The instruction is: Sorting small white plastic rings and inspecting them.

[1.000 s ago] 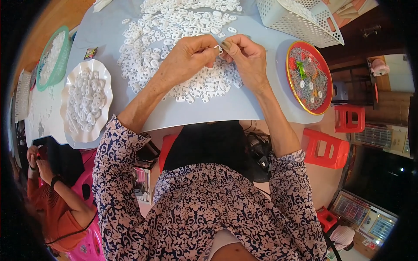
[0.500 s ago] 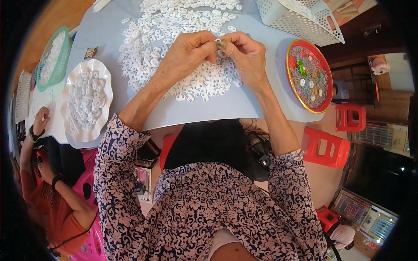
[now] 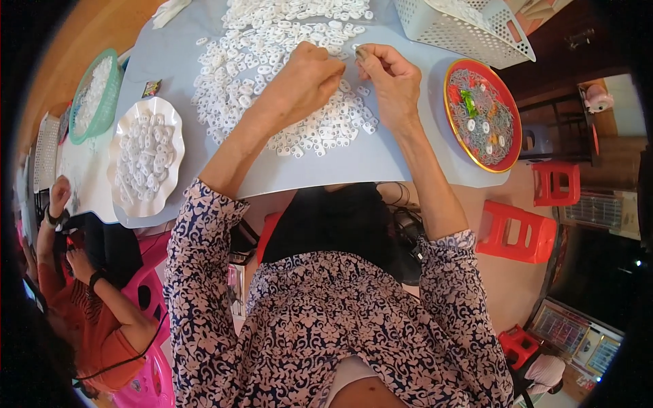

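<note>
Many small white oval plastic pieces with holes (image 3: 235,88) lie spread across the grey-blue table, around and under my hands. My right hand (image 3: 393,80) is closed in a pinch, thumb against forefinger. At its fingertips shows a small white plastic piece (image 3: 356,47), mostly covered. A short gap to the left, my left hand (image 3: 305,80) hovers over the pile with its fingers curled in. Its back faces up, so whatever its fingertips hold is hidden. A red gold-rimmed tray (image 3: 515,121) right of my right hand bears small grey parts, several white pieces and a green wrapper.
A white wavy-rimmed dish (image 3: 178,139) of white pieces stands at the left, beside a small wrapped packet (image 3: 152,88). Farther left is a green basket (image 3: 107,102). A perforated grey basket (image 3: 435,34) stands far right. A co-worker's hand (image 3: 60,194) rests near the left table edge.
My hands, together at the fingertips before, are now apart. The left one has turned back-up and curled its fingers; the right one still pinches. The whole view has shifted slightly.
</note>
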`<state>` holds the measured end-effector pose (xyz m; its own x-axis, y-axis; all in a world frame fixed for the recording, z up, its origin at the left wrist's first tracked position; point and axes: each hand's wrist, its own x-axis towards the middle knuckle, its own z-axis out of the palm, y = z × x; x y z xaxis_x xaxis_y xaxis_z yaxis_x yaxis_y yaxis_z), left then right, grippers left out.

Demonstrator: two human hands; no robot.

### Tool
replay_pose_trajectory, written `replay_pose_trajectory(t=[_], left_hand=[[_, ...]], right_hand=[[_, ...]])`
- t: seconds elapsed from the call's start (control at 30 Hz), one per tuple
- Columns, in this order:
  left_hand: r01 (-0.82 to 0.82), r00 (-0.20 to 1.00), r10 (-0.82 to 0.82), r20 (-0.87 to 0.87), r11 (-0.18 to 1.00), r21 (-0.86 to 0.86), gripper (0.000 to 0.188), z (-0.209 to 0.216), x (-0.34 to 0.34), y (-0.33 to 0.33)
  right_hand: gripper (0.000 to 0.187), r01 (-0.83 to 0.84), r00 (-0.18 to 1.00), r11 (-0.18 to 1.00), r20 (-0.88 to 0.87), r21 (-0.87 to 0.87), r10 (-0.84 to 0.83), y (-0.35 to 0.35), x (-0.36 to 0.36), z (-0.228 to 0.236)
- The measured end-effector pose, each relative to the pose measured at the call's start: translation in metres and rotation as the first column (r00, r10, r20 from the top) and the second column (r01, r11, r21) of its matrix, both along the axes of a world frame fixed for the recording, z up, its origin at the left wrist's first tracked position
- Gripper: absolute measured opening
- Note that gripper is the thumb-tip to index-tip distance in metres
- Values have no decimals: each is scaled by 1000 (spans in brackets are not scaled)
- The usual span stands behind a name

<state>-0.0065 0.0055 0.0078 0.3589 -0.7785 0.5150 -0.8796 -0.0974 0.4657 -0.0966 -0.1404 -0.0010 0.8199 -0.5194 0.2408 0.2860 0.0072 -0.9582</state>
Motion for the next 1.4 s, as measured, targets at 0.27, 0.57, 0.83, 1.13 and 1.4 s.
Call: replay_pose_trajectory(t=[0.27,0.57,0.83,1.13,1.4], left_hand=[[9,985,-42,167,982,191,19,-1,-4,-7],[54,994,-63,92,994,95,12,-4,-9,-10],[93,991,-105,87,987,131,10,3,-24,-22],[44,992,-38,-120,998,49,11,-5,-24,-22],[-144,637,-18,-770,979,-142,21,3,-2,-11]], right_hand=[[15,10,999,1000,-46,23,-9,3,-2,5],[15,44,997,999,-64,20,-43,0,-2,3],[13,133,990,990,34,52,-135,0,0,5],[13,125,991,990,39,71,-128,-1,0,6],[16,-31,998,999,-51,-13,30,2,-4,9]])
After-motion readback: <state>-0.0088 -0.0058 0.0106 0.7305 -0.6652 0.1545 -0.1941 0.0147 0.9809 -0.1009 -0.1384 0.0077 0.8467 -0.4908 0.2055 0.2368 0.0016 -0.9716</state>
